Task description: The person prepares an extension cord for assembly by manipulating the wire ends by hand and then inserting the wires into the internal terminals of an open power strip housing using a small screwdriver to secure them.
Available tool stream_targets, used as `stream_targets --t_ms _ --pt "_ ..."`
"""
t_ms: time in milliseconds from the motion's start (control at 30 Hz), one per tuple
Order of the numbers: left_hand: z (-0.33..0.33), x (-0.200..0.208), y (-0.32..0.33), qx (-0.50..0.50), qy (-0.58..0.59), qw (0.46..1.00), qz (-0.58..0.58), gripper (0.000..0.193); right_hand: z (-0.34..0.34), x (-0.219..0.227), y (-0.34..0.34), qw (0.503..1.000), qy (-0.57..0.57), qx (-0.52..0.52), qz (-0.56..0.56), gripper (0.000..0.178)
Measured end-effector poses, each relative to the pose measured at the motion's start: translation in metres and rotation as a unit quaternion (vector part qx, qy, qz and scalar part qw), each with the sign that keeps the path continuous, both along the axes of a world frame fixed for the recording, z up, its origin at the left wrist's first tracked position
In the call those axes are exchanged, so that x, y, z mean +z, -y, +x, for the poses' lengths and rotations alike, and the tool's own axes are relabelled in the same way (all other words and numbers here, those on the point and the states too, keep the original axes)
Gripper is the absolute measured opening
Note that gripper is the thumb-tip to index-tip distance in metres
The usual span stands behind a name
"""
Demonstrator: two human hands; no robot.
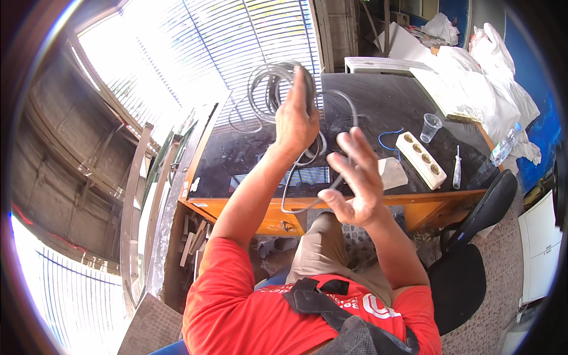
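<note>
A coil of grey cable (272, 89) is held up over the desk in front of the bright louvred window. My left hand (296, 123) grips it, though most of the fingers are hidden behind the loops. To its right, my right hand (360, 186) has its fingers spread and slightly blurred by motion. A loose length of the cable arcs from the coil toward its fingertips, and another stretch sags below, near its thumb. Whether these lengths touch the right hand I cannot tell.
On the dark desktop (384, 97) lie a white power strip (421, 160), a screwdriver (457, 168), a clear plastic cup (431, 127), a blue wire (387, 142) and a beige flat piece (391, 173). A plastic bottle (506, 145) and white bags (473, 77) are at right. A black chair (458, 284) stands close.
</note>
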State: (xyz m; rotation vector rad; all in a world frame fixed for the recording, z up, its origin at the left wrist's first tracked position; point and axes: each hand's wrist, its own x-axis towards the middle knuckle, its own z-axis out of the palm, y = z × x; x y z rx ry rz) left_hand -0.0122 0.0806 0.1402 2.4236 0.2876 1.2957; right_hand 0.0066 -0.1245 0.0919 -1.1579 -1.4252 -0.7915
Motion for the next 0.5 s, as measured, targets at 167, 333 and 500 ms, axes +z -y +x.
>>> stream_targets --t_ms 167,333,500 --pt "0.023 -0.043 -0.029 -0.078 -0.245 0.96 0.114 0.088 0.033 -0.036 -0.024 0.974 -0.112 -0.046 -0.19 0.031" --pt "0.019 -0.074 -0.042 -0.176 -0.371 0.893 0.185 0.097 0.068 -0.094 -0.013 0.954 -0.162 -0.14 -0.208 0.029" --pt "-0.012 -0.077 -0.033 -0.198 -0.402 0.884 0.133 0.11 0.084 -0.099 0.004 0.943 -0.134 -0.187 -0.242 0.033"
